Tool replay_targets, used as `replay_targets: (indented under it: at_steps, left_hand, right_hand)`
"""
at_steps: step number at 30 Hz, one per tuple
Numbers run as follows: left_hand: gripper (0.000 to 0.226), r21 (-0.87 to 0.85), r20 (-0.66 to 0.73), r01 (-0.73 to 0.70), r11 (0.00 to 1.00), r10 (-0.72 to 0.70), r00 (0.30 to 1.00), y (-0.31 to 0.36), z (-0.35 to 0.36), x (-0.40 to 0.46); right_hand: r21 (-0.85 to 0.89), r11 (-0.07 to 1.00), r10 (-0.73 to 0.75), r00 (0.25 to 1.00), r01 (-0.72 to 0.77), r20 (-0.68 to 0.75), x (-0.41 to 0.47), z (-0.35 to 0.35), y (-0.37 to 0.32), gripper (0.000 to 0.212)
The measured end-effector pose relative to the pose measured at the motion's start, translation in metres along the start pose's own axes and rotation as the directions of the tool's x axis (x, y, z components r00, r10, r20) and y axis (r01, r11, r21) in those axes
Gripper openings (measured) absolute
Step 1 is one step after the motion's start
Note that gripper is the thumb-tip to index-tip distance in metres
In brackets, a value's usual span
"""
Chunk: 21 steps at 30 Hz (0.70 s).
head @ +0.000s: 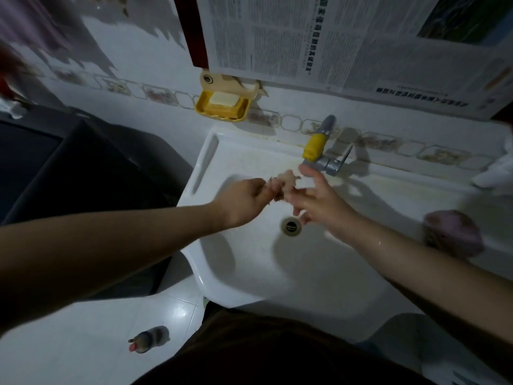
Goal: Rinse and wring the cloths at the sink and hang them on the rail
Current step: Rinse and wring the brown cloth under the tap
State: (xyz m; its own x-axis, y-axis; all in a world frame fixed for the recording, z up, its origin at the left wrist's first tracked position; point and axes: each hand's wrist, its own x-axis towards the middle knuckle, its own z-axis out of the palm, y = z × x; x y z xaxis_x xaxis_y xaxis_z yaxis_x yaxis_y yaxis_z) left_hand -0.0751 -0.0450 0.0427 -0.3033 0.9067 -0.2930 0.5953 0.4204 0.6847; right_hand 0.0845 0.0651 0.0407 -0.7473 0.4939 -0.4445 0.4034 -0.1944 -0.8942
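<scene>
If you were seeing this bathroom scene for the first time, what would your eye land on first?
First, the two bare hands over the white ceramic sink: the left hand grips a small pale wrung cloth while the right hand touches it with straight fingers. Next, the yellow-sleeved metal tap just above them, and the yellow wall-mounted soap dish up left. A crumpled pink cloth lies on the right rim.

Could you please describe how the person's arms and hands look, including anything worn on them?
Both forearms are bare, with no sleeves in view. The left hand and right hand carry no gloves, and no rings, watch or bracelets are visible. The right forearm glistens with water droplets. The picture is dim and slightly blurred, so fine markings cannot be made out.
</scene>
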Motion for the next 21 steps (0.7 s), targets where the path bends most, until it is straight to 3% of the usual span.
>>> replay_targets:
  at_steps: [1, 2, 3, 4, 5, 7, 9, 13, 15, 17, 19, 21]
  left_hand:
    - [0.052, -0.266, 0.047, 0.178, 0.947, -0.172, 0.984, 0.005, 0.000, -0.004]
    - [0.050, -0.495, 0.138, 0.318, 0.809, -0.288, 0.948, 0.011, -0.001, -0.008]
    - [0.046, -0.638, 0.242, 0.412, 0.651, -0.338, 0.909, 0.016, 0.000, -0.012]
    - [0.043, -0.708, 0.339, 0.477, 0.521, -0.341, 0.877, 0.023, 0.000, -0.017]
    - [0.042, -0.743, 0.431, 0.525, 0.414, -0.304, 0.849, 0.029, 0.001, -0.022]
    - [0.042, -0.766, 0.582, 0.599, 0.234, -0.144, 0.801, 0.042, 0.004, -0.033]
    - [0.041, -0.753, 0.657, 0.648, 0.111, 0.070, 0.751, 0.049, 0.005, -0.044]
    - [0.046, -0.681, 0.696, 0.732, 0.005, 0.316, 0.645, 0.047, 0.003, -0.060]
    - [0.053, -0.673, 0.698, 0.739, 0.024, 0.351, 0.624, 0.046, 0.003, -0.066]
    - [0.051, -0.661, 0.745, 0.732, 0.166, 0.266, 0.612, 0.045, 0.003, -0.068]
    - [0.031, -0.580, 0.784, 0.694, 0.427, 0.059, 0.619, 0.042, 0.006, -0.062]
    - [0.011, -0.416, 0.724, 0.633, 0.653, -0.183, 0.665, 0.036, 0.012, -0.047]
  right_hand:
    - [-0.285, 0.939, -0.222, 0.972, 0.191, -0.080, -0.005, 0.002, 0.010, 0.076]
    - [-0.573, 0.747, -0.436, 0.899, 0.337, -0.040, -0.009, 0.004, 0.021, 0.082]
    - [-0.773, 0.469, -0.590, 0.803, 0.426, 0.084, -0.011, 0.004, 0.029, 0.083]
    - [-0.854, 0.229, -0.661, 0.719, 0.467, 0.216, -0.010, 0.004, 0.034, 0.083]
    - [-0.872, 0.112, -0.680, 0.676, 0.477, 0.283, -0.007, 0.006, 0.036, 0.083]
    - [-0.841, 0.174, -0.734, 0.637, 0.512, 0.235, -0.001, 0.011, 0.030, 0.074]
    - [-0.800, 0.195, -0.834, 0.525, 0.568, 0.169, -0.002, 0.015, 0.016, 0.055]
    - [-0.818, 0.018, -0.928, 0.314, 0.575, 0.200, -0.008, 0.014, -0.013, 0.028]
    - [-0.844, -0.147, -0.916, 0.251, 0.516, 0.313, -0.008, 0.014, -0.024, 0.016]
    - [-0.833, -0.256, -0.854, 0.288, 0.490, 0.433, -0.005, 0.012, -0.031, 0.023]
    - [-0.804, -0.323, -0.753, 0.380, 0.499, 0.538, 0.001, 0.010, -0.032, 0.028]
    - [-0.795, -0.379, -0.561, 0.566, 0.473, 0.604, 0.003, 0.014, -0.036, 0.012]
